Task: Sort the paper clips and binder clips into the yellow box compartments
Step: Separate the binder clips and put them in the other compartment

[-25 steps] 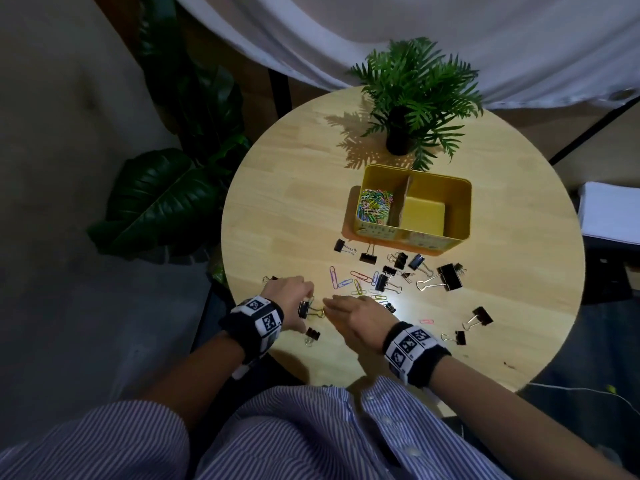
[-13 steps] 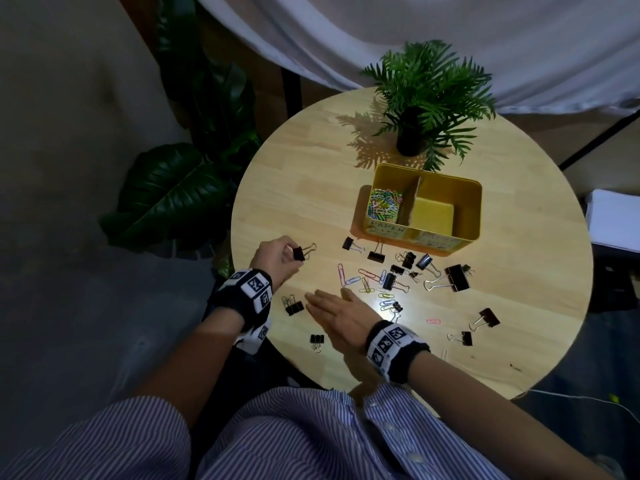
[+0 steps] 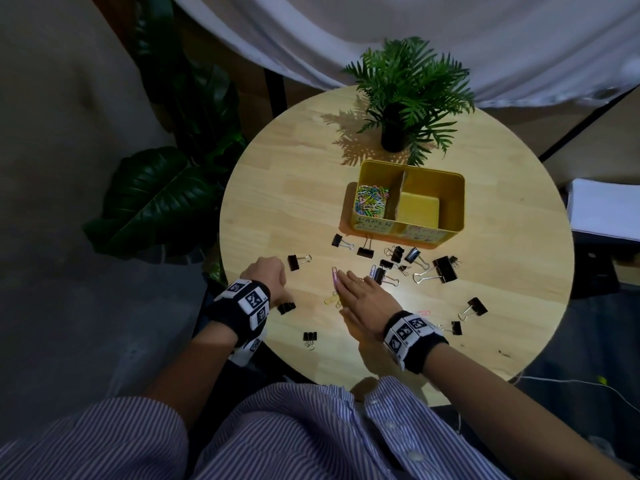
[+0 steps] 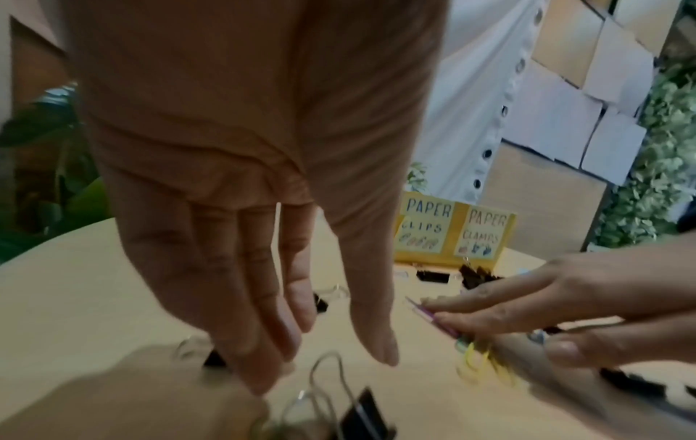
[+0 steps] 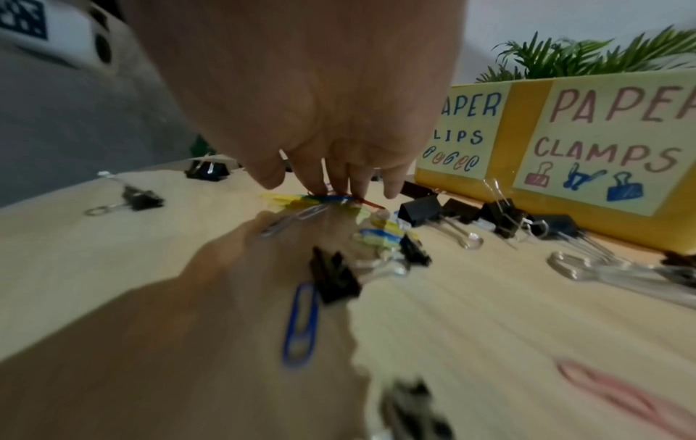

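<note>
Head view: your right hand (image 3: 363, 299) presses straight fingers (image 5: 320, 181) on coloured paper clips (image 5: 320, 201); your left hand (image 3: 265, 273) hangs relaxed, holding nothing, over the counter (image 3: 277, 202).

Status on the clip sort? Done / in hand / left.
Done: the yellow box has coloured paper clips piled in its left compartment; the right one looks empty.
In hand: right hand lies flat on loose paper clips; left hand is open, holding nothing.
Left: all binder clips remain on the table.
</note>
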